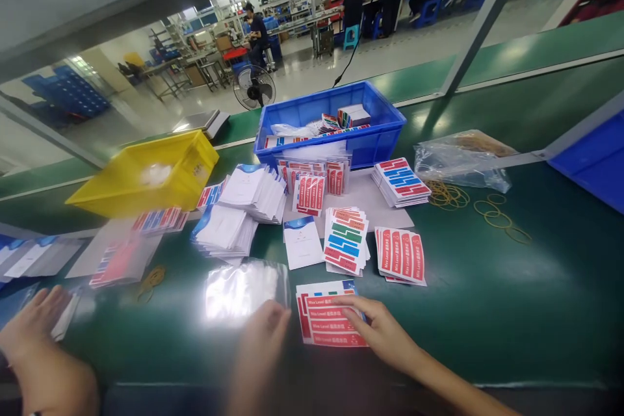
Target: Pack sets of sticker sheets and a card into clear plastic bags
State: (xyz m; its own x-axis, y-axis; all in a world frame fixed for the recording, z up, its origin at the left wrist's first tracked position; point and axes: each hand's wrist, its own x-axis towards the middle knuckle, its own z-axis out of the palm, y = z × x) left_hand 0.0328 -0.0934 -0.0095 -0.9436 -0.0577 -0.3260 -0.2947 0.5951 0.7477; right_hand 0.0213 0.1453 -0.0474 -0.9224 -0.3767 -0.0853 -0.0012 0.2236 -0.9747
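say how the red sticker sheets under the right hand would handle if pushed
Probably thin and floppy: the red sticker sheets lie flat under the right hand. Likely light and apt to slide apart, as the nearby stack has fanned out.

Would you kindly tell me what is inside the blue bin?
The blue bin holds label sheets and clear bags. Its front wall hides whatever lies lower down.
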